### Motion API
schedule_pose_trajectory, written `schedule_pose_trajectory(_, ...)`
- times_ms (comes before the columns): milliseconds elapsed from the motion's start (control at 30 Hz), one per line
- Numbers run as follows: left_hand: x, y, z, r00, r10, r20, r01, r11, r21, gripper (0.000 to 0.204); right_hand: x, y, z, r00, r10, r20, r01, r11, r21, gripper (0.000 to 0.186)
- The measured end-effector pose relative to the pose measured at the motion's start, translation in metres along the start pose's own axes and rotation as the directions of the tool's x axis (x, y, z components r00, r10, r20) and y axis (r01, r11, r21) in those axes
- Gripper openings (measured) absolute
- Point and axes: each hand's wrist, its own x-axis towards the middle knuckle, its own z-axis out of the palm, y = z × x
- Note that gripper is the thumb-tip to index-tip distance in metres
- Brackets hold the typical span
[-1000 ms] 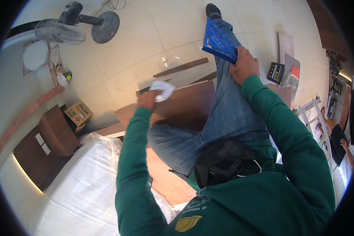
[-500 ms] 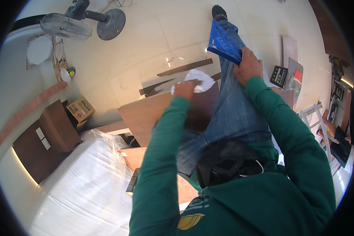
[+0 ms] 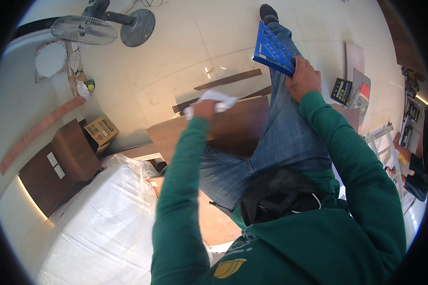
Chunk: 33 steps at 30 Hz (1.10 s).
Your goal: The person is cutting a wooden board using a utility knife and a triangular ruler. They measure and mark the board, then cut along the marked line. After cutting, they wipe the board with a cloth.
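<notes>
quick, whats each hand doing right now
Left hand: closed on a crumpled white cloth, above the brown wooden panel.
Right hand: closed on a blue triangular square.

We wear a dark green hooded sweatshirt with long sleeves that run to the wrists, and a yellow emblem sits low on its chest. Just above that emblem a black mesh pouch rests at our waist, a thin white cord curling from it. Beyond the pouch come faded blue jeans, ending in a dark shoe.
</notes>
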Motion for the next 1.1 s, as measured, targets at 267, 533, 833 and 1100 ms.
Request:
schedule_pose_trajectory(267, 0.005, 0.114, -0.003, 0.999, -0.016, -0.042, 0.014, 0.999, -0.037, 0.048, 0.001, 0.010, 0.008, 0.999, -0.016, -0.048, 0.015, 1.000, -0.023, 0.053)
schedule_pose_trajectory(533, -0.136, -0.017, -0.048, 0.990, -0.142, 0.024, 0.133, 0.967, 0.218, 0.081, 0.002, 0.011, 0.005, 0.999, -0.019, -0.045, 0.020, 1.000, 0.011, 0.051)
schedule_pose_trajectory(833, -0.091, 0.099, -0.048, 0.972, -0.234, -0.001, 0.213, 0.886, -0.411, 0.061, 0.000, 0.009, 0.008, 0.998, -0.032, -0.052, 0.032, 1.000, -0.002, 0.050)
schedule_pose_trajectory(1100, -0.025, 0.043, -0.018, 0.936, 0.018, -0.350, -0.099, 0.971, -0.216, 0.025, 0.000, 0.004, 0.005, 0.999, -0.029, -0.043, 0.029, 1.000, 0.007, 0.050)
